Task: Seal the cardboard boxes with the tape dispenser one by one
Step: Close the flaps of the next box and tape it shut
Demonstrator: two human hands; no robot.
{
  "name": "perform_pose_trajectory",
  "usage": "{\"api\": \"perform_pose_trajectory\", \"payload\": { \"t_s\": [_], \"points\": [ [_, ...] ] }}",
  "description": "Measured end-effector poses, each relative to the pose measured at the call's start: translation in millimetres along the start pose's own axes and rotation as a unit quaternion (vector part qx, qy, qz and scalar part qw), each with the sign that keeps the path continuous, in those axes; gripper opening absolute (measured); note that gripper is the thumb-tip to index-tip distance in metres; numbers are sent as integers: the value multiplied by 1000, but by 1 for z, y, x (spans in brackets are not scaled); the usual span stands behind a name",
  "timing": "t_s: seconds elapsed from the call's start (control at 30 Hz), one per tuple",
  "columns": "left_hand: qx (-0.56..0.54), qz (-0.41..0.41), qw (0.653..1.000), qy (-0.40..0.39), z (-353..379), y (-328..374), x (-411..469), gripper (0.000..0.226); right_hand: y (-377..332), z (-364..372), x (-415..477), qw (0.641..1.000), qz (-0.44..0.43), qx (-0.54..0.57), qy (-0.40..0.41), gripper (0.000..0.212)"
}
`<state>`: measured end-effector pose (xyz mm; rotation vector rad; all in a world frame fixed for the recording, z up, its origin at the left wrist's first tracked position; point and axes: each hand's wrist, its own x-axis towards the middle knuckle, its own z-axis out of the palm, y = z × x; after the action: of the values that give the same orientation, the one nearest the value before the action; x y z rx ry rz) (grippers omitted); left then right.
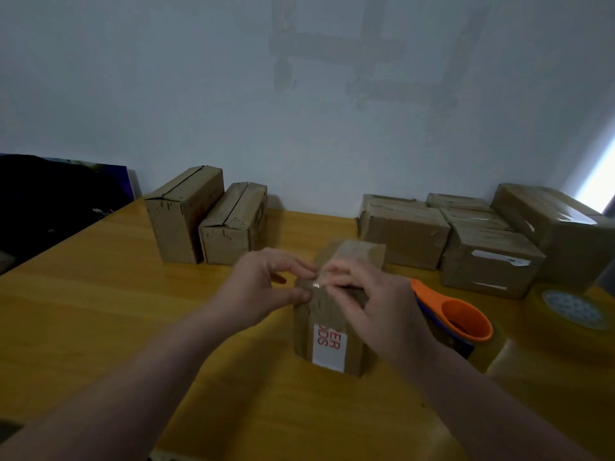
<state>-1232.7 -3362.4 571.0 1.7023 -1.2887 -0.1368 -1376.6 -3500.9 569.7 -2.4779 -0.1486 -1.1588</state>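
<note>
Far to the left of the left hand, a dark object [50, 201] leans at the edge of the yellow wooden surface [100, 311]. Nearer, behind and left of that hand, two cardboard boxes stand side by side against the wall: a taller box [181, 224] and a shorter box [233, 227] just beside it. The top flaps of both show an open seam.

The left hand [263, 284] reaches in from the lower left. Its fingers curl over the top edge of the middle box [327, 331] and its thumb presses the box's near face, so it grips the box at the upper left corner. A small shiny bit shows between the two hands; whether it is tape I cannot tell. The middle box stands upright on the surface between and under both hands, with a white label [329, 344] bearing red letters on its near face, below the fingers.

The right hand [376, 304] comes in from the lower right, its fingers curled down onto the top of the same box, holding it.

Just right of the right hand, the orange tape dispenser [459, 317] lies on the surface, partly hidden behind that wrist. Behind and to the right of it, several taped boxes [486, 261] sit packed together against the wall. At the far right, a roll of tape [572, 309] lies flat on the surface.
</note>
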Motion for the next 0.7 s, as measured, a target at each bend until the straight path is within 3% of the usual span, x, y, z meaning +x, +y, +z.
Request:
{"api": "perform_pose_trajectory", "payload": {
  "t_s": [0.2, 0.37, 0.7],
  "points": [
    [-32, 22, 999, 16, 24, -21, -20, 27, 4, -7, -30, 990, 88, 4, -106, 57],
    [-52, 28, 998, 7, 27, -21, -17, 18, 10, -21, -37, 977, 110, -12, -180, 81],
    [-234, -67, 967, -73, 26, -12, -17, 7, 18, -24, -43, 968, 94, -35, -232, 82]
  ]
}}
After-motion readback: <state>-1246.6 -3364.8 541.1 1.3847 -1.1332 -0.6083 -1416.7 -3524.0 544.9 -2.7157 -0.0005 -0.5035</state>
